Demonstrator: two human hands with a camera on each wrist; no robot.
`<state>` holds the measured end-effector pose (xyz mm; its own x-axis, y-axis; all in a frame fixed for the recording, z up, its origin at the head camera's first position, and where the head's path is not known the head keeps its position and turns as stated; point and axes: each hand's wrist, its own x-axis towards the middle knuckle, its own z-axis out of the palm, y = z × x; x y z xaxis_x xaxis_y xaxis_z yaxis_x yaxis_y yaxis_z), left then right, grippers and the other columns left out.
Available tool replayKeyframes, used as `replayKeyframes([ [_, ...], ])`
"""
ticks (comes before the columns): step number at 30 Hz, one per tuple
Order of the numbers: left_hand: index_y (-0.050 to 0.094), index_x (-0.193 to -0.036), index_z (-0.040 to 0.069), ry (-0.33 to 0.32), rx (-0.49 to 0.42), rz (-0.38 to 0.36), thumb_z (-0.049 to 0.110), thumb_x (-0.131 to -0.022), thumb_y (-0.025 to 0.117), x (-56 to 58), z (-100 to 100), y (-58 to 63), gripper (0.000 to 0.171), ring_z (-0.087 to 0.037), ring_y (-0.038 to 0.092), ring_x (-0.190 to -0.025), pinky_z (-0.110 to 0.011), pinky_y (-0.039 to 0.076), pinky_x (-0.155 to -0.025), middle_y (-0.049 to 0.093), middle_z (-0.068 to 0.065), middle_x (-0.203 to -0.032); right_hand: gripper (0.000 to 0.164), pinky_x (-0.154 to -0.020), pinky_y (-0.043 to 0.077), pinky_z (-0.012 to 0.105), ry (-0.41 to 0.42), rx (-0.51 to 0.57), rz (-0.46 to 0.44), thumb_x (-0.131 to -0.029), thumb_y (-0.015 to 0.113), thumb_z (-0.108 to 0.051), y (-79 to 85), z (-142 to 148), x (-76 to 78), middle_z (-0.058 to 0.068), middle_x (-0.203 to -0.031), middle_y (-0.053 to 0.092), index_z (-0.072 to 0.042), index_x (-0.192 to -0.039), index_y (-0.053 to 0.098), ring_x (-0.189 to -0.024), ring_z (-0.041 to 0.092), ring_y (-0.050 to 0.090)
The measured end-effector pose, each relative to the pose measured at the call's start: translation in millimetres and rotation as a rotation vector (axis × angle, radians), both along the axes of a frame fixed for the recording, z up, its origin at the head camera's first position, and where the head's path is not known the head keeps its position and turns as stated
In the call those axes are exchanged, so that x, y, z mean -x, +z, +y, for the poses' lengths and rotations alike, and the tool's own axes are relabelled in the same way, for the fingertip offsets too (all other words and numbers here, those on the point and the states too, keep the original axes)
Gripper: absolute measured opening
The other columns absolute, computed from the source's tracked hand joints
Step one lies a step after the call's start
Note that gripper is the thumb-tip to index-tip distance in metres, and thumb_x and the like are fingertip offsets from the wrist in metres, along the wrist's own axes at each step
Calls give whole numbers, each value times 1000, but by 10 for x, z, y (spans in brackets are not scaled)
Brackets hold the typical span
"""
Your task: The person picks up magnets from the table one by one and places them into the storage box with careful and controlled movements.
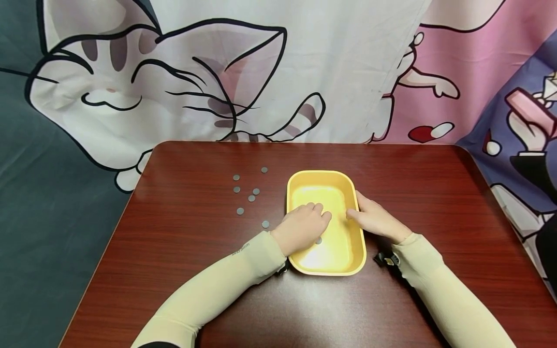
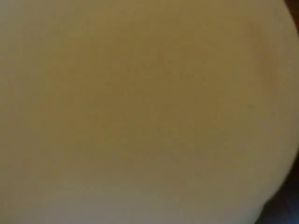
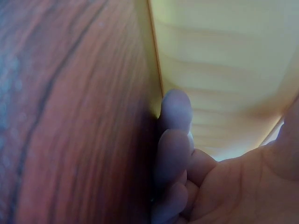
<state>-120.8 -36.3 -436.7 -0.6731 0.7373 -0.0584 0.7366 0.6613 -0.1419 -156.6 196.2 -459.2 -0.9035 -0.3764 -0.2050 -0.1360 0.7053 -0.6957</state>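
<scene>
A shallow yellow tray (image 1: 341, 261) with rounded corners rests on the table. My right hand (image 1: 376, 217) grips its right wall, thumb over the rim and fingers outside; in the right wrist view those fingers (image 3: 173, 156) lie low against the tray wall (image 3: 229, 60). My left hand (image 1: 303, 227) reaches over the left rim, its fingers bent down above the tray floor. I cannot tell whether it pinches anything, as its fingertips are hidden. One small grey disc (image 1: 319, 240) shows inside the tray beside this hand. The blurred yellow tray (image 2: 149, 112) fills most of the left wrist view.
Several small grey discs (image 1: 251, 198) lie scattered on the brown wooden table (image 1: 191, 232), left of the tray. One disc (image 1: 265, 224) sits close to my left sleeve. Behind the table's far edge hangs a cartoon-printed cloth (image 1: 348, 72).
</scene>
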Motion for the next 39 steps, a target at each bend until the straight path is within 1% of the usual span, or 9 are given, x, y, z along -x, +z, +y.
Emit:
replayKeyframes([
  [6,64,-120,16,15,9,3,43,-88,79,13,19,-28,44,-20,64,-95,-33,56,-83,65,-2,-106,51,-80,57,34,-5,6,-11,-90,57,-12,10,10,-2,18,-112,69,-2,-139,45,-88,19,69],
  [10,64,-119,17,18,18,15,44,-88,79,9,30,-20,44,-20,63,-96,-33,55,-81,64,-1,-107,52,-80,57,34,-7,7,-11,-91,56,-12,16,16,-5,18,-113,69,-2,-140,45,-89,19,69],
  [16,64,-120,18,17,2,82,43,-91,72,-7,-5,-7,39,-19,61,-99,-33,53,-83,63,-1,-111,54,-78,58,33,-5,27,-15,-92,56,-11,7,12,-5,20,-116,69,-2,-144,44,-88,19,70],
  [22,65,-117,18,4,-89,152,34,-96,61,-31,-86,32,28,-18,61,-93,-31,52,-78,62,0,-106,55,-77,58,32,-6,48,-23,-93,56,-11,10,11,-7,20,-118,68,-2,-145,43,-88,18,70],
  [26,66,-113,18,-17,-170,129,33,-96,61,-57,-158,75,23,-18,58,-89,-30,50,-76,59,1,-101,55,-76,58,31,-11,57,-35,-93,56,-11,18,11,-12,21,-117,68,-2,-145,43,-87,18,70],
  [29,65,-108,17,-37,-243,94,32,-94,65,-83,-237,98,21,-18,55,-86,-31,48,-76,57,2,-97,55,-75,59,31,-13,64,-46,-93,56,-11,19,6,-19,22,-118,68,-1,-146,42,-88,19,71],
  [32,64,-104,17,-48,-306,93,31,-93,67,-107,-331,118,17,-18,53,-86,-31,46,-78,56,2,-96,56,-76,59,31,-14,65,-46,-93,56,-11,17,0,-22,21,-118,68,-2,-146,42,-88,19,71],
  [35,65,-106,18,-44,-333,101,33,-93,68,-117,-423,124,20,-19,56,-94,-32,46,-83,59,2,-104,54,-76,58,31,-15,58,-39,-93,56,-12,17,-3,-22,20,-116,68,-3,-144,43,-88,19,71],
  [39,65,-122,17,-33,-335,85,40,-96,64,-127,-542,123,35,-20,57,-117,-36,47,-97,61,-1,-125,53,-75,58,31,-16,55,-37,-93,56,-12,25,0,-21,20,-115,68,-2,-143,44,-88,20,71],
])
